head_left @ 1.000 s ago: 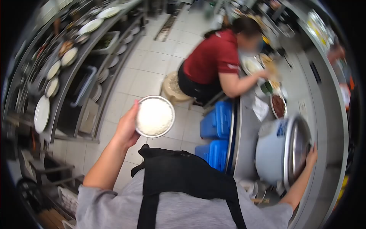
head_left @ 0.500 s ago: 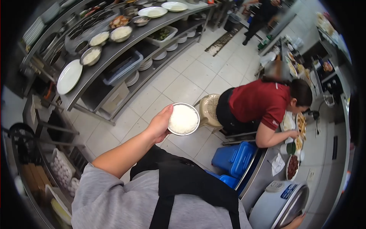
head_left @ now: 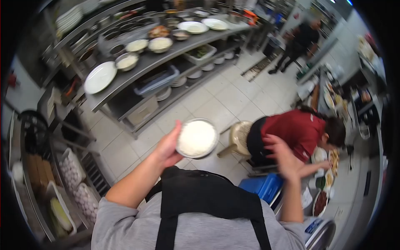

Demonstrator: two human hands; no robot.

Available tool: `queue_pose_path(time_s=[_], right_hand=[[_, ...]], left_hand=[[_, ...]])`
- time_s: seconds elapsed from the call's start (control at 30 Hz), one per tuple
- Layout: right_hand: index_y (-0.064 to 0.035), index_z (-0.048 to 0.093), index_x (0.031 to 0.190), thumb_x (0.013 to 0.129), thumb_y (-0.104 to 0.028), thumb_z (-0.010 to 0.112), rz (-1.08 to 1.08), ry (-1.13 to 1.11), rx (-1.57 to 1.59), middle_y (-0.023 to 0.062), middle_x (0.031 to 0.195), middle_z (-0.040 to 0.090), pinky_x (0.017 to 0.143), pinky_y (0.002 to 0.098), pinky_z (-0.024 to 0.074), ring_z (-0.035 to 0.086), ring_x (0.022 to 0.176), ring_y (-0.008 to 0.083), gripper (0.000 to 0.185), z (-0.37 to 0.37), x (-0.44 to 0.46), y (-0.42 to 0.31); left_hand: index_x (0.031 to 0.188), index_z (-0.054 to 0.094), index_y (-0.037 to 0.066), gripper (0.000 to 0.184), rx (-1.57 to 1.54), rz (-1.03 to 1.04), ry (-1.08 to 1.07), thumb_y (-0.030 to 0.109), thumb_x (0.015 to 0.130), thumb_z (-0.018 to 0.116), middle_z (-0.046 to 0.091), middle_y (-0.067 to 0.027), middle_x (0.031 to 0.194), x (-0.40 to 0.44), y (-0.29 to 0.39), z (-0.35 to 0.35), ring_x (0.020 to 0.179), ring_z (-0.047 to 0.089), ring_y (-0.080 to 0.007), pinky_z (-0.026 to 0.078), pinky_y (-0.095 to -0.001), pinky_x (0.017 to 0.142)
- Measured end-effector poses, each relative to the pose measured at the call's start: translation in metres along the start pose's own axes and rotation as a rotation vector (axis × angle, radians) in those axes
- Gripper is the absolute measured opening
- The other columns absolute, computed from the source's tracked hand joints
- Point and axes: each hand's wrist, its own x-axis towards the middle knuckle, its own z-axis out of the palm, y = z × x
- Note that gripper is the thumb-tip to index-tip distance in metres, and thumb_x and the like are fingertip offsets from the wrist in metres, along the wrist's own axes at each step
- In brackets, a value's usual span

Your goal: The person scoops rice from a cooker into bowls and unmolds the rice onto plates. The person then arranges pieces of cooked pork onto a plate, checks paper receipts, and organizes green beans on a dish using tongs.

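Note:
My left hand point(head_left: 168, 146) grips the side of a round metal bowl of white rice point(head_left: 197, 137), held level in front of my apron. Its thumb lies along the rim and its other fingers are partly hidden behind the bowl. Raised on the right, my right hand point(head_left: 284, 157) has its fingers spread, holds nothing and is slightly blurred. Behind it, in the camera's view, is a co-worker in a red shirt point(head_left: 291, 127); I cannot tell whether they touch. Low on the right is the rice cooker point(head_left: 320, 233), partly cut off by my sleeve.
A steel counter point(head_left: 175, 53) carries three bowls of rice point(head_left: 126, 62) and a white oval plate point(head_left: 100, 78). A plastic stool point(head_left: 240, 136) and a blue bin point(head_left: 262, 185) stand near the co-worker. Egg trays point(head_left: 71, 168) are at left. Another person point(head_left: 301, 43) stands farther back.
My right hand has come up from beside the rice cooker to the raised spot on the right. The bowl stays in my left hand, and the camera view has shifted.

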Motion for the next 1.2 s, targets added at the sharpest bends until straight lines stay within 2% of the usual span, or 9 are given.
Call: queue_pose_path(time_s=[0.13, 0.43, 0.5, 0.63, 0.77, 0.87, 1.03, 1.1, 1.2], right_hand=[[-0.0233, 0.022, 0.149, 0.083, -0.079, 0.026, 0.465, -0.819, 1.191, 0.0107, 0.151, 0.030, 0.099, 0.0699, 0.0303, 0.033, 0.135, 0.0400, 0.087, 0.202, 0.097, 0.007], [-0.0186, 0.034, 0.144, 0.086, -0.074, 0.031, 0.698, -1.367, 1.429, 0.0154, 0.146, 0.037, 0.091, 0.0661, 0.0439, 0.042, 0.128, 0.0433, 0.080, 0.399, 0.216, -0.024], [-0.0206, 0.037, 0.143, 0.086, -0.074, 0.033, 0.834, -1.269, 1.617, 0.0138, 0.143, 0.041, 0.086, 0.0623, 0.0475, 0.047, 0.124, 0.0413, 0.078, 0.445, 0.229, -0.034], [-0.0224, 0.035, 0.143, 0.084, -0.075, 0.038, 0.816, -1.188, 1.662, 0.0123, 0.143, 0.041, 0.078, 0.0502, 0.0503, 0.047, 0.117, 0.0508, 0.079, 0.501, 0.304, -0.064], [-0.0211, 0.041, 0.136, 0.089, -0.065, 0.043, 0.548, -0.909, 1.009, 0.0110, 0.133, 0.047, 0.072, 0.0395, 0.0510, 0.055, 0.108, 0.0357, 0.064, 0.542, 0.433, -0.099], [-0.0168, 0.029, 0.138, 0.088, -0.054, 0.057, 0.073, -0.709, 0.445, 0.0100, 0.129, 0.046, 0.076, 0.0443, 0.0501, 0.055, 0.106, 0.0279, 0.068, 0.586, 0.491, -0.121], [-0.0223, 0.039, 0.140, 0.074, -0.052, 0.069, -0.578, -0.552, -0.766, 0.0201, 0.141, 0.035, 0.091, 0.0546, 0.0445, 0.044, 0.116, 0.0494, 0.079, 0.663, 0.538, -0.131], [-0.0271, 0.039, 0.142, 0.076, -0.052, 0.068, -0.832, -0.508, -1.054, 0.0200, 0.145, 0.032, 0.095, 0.0602, 0.0396, 0.040, 0.120, 0.0514, 0.077, 0.693, 0.536, -0.099], [-0.0216, 0.036, 0.144, 0.079, -0.049, 0.067, -0.782, -0.616, -0.966, 0.0158, 0.151, 0.026, 0.096, 0.0619, 0.0371, 0.031, 0.133, 0.0448, 0.078, 0.678, 0.538, -0.107]], left_hand=[[0.136, 0.045, 0.006, 0.064, -0.048, -0.064, -0.135, 0.055, 0.099, 0.027, 0.052, -0.0111, 0.134, -0.021, 0.024, -0.031, 0.122, 0.051, -0.0233, 0.040, -0.0383, 0.104], [0.140, 0.043, 0.010, 0.058, 0.763, 0.541, 0.481, 0.050, 0.101, 0.027, 0.045, -0.0112, 0.139, -0.104, 0.128, -0.156, 0.126, 0.044, -0.0226, 0.033, -0.0323, 0.108], [0.140, 0.043, 0.010, 0.057, 1.286, 0.996, 0.774, 0.049, 0.101, 0.032, 0.051, -0.0100, 0.129, -0.128, 0.145, -0.189, 0.116, 0.049, -0.0212, 0.034, -0.0346, 0.105], [0.147, 0.031, 0.018, 0.054, 0.843, 0.496, 1.022, 0.032, 0.098, 0.049, 0.054, -0.0132, 0.110, -0.206, 0.166, -0.289, 0.083, 0.055, -0.0158, 0.048, -0.0301, 0.082], [0.150, 0.023, 0.019, 0.066, 0.632, 0.531, 1.195, 0.018, 0.094, 0.058, 0.050, -0.0143, 0.127, -0.212, 0.167, -0.317, 0.077, 0.055, -0.0093, 0.049, -0.0252, 0.076], [0.152, 0.018, 0.020, 0.075, 0.403, 0.509, 1.021, 0.016, 0.091, 0.062, 0.010, -0.0171, 0.157, -0.187, 0.201, -0.314, 0.112, 0.056, -0.0207, 0.046, -0.0332, 0.092], [0.148, 0.029, 0.014, 0.066, 0.463, 0.505, 1.023, 0.019, 0.091, 0.062, 0.027, -0.0168, 0.152, -0.122, 0.276, -0.348, 0.125, 0.049, -0.0273, 0.039, -0.0366, 0.103], [0.140, 0.042, 0.009, 0.057, 1.278, 0.523, 1.086, 0.017, 0.088, 0.063, 0.038, -0.0181, 0.145, -0.088, 0.320, -0.376, 0.128, 0.045, -0.0328, 0.038, -0.0413, 0.105], [0.133, 0.052, 0.016, 0.049, 1.653, 0.542, 1.048, 0.020, 0.086, 0.065, 0.041, -0.0125, 0.144, -0.046, 0.362, -0.403, 0.132, 0.040, -0.0310, 0.040, -0.0448, 0.103]])
